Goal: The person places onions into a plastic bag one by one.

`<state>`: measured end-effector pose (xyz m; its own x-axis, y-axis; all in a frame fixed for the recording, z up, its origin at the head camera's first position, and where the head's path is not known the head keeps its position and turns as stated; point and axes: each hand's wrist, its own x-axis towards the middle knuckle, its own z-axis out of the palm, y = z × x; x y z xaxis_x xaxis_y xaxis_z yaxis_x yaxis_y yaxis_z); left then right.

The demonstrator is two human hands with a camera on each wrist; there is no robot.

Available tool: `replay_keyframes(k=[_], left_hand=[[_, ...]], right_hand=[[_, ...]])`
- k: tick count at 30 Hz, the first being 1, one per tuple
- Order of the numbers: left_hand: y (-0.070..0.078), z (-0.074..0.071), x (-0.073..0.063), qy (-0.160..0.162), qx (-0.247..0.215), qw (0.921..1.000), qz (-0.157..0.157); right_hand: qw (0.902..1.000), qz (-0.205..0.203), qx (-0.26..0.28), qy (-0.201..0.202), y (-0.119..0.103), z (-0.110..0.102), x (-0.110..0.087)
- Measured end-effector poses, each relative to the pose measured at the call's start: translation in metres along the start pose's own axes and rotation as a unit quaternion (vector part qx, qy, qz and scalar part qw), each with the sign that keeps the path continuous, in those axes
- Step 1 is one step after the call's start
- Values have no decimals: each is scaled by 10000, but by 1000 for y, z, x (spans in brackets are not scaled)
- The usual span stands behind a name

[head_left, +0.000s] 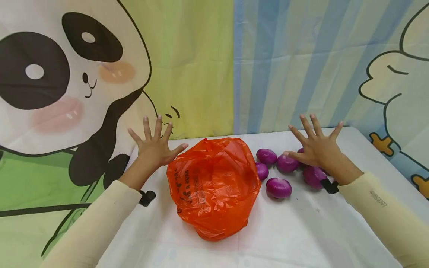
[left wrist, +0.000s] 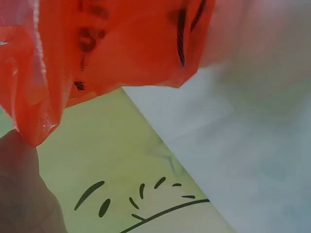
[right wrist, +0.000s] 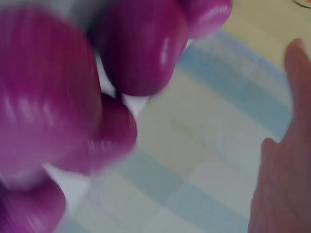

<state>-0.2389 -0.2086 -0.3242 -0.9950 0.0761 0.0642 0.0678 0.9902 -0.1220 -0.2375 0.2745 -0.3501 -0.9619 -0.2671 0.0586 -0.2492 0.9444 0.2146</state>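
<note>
An orange-red plastic bag (head_left: 214, 186) with dark printing stands with its mouth spread wide in the middle of the white table. My left hand (head_left: 154, 149) is raised at the bag's left rim, fingers straight and spread, holding nothing. In the left wrist view the thumb (left wrist: 24, 184) is close to the bag's edge; whether they touch I cannot tell. Several purple onions (head_left: 279, 188) lie to the right of the bag. Over the onions at the right my right hand (head_left: 316, 149) hovers with spread fingers, hiding some of them. The right wrist view shows onions (right wrist: 141, 48) beside that hand.
A white cloth covers the table (head_left: 288, 238). Behind it hangs a curtain (head_left: 201, 67) printed with a panda, yellow and blue stripes and a white cartoon figure. Dark wrist cameras (head_left: 146, 198) sit at both sleeve cuffs.
</note>
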Motion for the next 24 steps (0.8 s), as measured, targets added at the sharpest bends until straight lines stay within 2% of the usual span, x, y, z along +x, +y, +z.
replay_keyframes(k=[6,8,9,11,13,15,17,21,22,24], left_hand=[[-12,13,-12,-507,-861,9950,-13],[-14,16,-15,-664,-1395,9878,213],[-14,17,-15,-733,-1717,9818,359],[-16,22,-17,-794,-2413,9647,693],[-15,28,-19,-779,-3128,9418,953],[-14,35,-21,-719,-3671,9213,1064],[-12,41,-24,-667,-4064,9051,1060],[-8,49,-27,-576,-4668,8766,1020],[-8,51,-27,-533,-4829,8676,1060],[-6,55,-27,-440,-5236,8432,1142]], right_hand=[[9927,-516,1094,-8,-17,15,-12],[9875,-726,1390,138,-21,20,-16],[9843,-835,1539,216,-23,22,-19],[9750,-1094,1900,355,-28,26,-22],[9630,-1322,2310,419,-32,28,-25],[9511,-1460,2695,375,-35,29,-28],[9418,-1528,2978,316,-37,29,-31],[9337,-1497,3248,197,-41,30,-36],[9328,-1468,3287,173,-42,31,-38],[9299,-1411,3393,142,-44,32,-40]])
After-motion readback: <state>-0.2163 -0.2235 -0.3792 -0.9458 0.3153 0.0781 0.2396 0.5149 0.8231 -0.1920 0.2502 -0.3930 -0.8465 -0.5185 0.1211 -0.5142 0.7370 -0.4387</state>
